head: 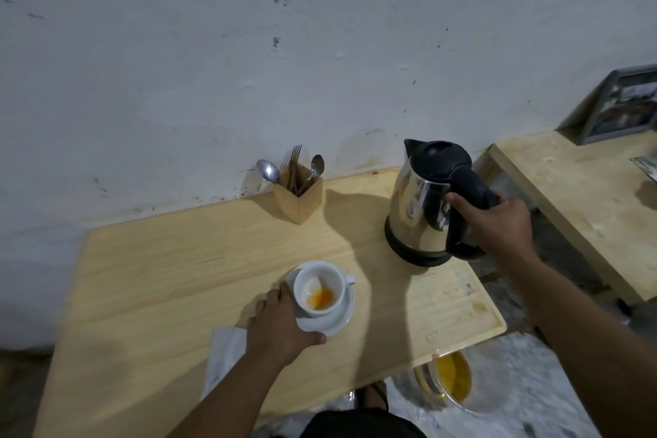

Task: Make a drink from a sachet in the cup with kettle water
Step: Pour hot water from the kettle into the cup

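Observation:
A white cup (321,290) stands on a white saucer (337,322) near the middle of the wooden table (177,260). Orange and white powder lies in the cup's bottom. My left hand (281,324) grips the saucer's near-left rim. A steel kettle (423,210) with a black lid and handle sits upright on its black base at the table's right. My right hand (494,224) is wrapped around the kettle's handle. A white sachet or paper (224,356) lies on the table, partly hidden under my left forearm.
A wooden holder (298,195) with spoons and a fork stands against the wall behind the cup. A second wooden table (576,195) with a picture frame (618,107) is to the right. A container of yellow liquid (451,380) sits on the floor below the table edge.

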